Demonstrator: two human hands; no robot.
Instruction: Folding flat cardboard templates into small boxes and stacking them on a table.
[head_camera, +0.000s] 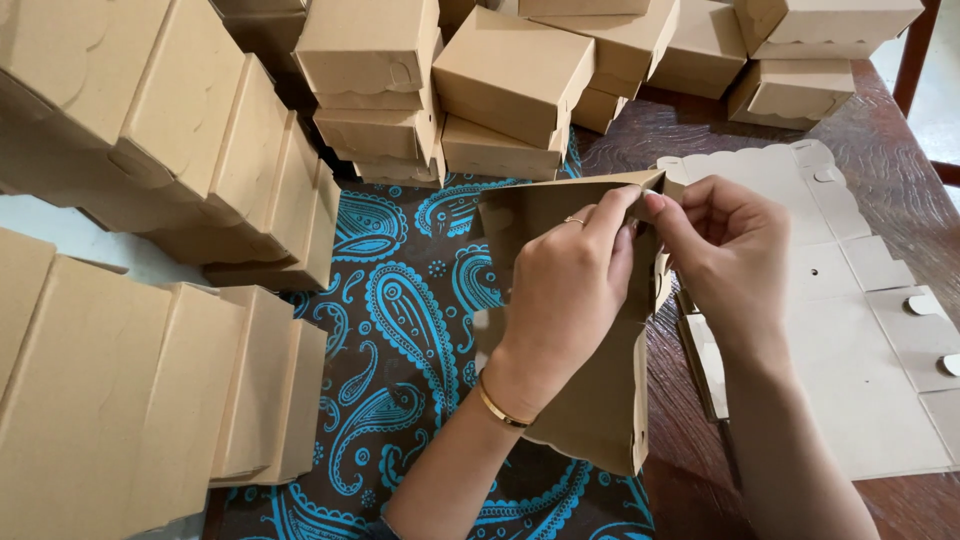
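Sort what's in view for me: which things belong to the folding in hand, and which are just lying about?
In hand:
left hand
right hand
half-folded box, pinched by both at its top corner

Lying about:
flat blanks
finished boxes
paisley cloth
wooden table

Left hand (565, 290): raised mid-frame, back toward camera, fingers extended up and right, tips meeting thumb in pinch near top. Thin ring on one finger, gold bangle on wrist. Left forearm bare, rising from bottom centre. Right hand (725, 250): just beside left, fingers curled, thumb and forefinger pinching, fingertips touching left hand's. Right forearm bare, entering from lower right, angled up-left.
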